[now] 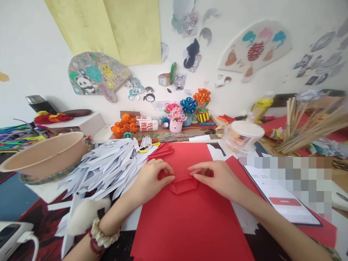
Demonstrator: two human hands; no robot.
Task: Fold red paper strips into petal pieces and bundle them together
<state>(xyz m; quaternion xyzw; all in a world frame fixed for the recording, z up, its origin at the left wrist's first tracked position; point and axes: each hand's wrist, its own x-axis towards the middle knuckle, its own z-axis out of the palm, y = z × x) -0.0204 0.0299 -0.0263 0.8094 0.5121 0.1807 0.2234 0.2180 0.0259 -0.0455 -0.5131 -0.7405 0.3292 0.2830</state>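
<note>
A small folded piece of red paper (183, 185) lies on a large red paper sheet (190, 224) in the middle of the table. My left hand (153, 179) pinches its left side, fingers curled onto the fold. My right hand (214, 177) presses its right side with the fingertips held together. Both hands rest on the sheet. A cream scrunchie (104, 235) sits on my left wrist.
A heap of white folded paper strips (106, 166) lies to the left, with a beige bowl (46, 152) beyond it. A tablet (282, 197) lies at the right. A lidded clear tub (241, 136), wooden sticks (307, 127) and pipe-cleaner flowers (187, 108) stand behind.
</note>
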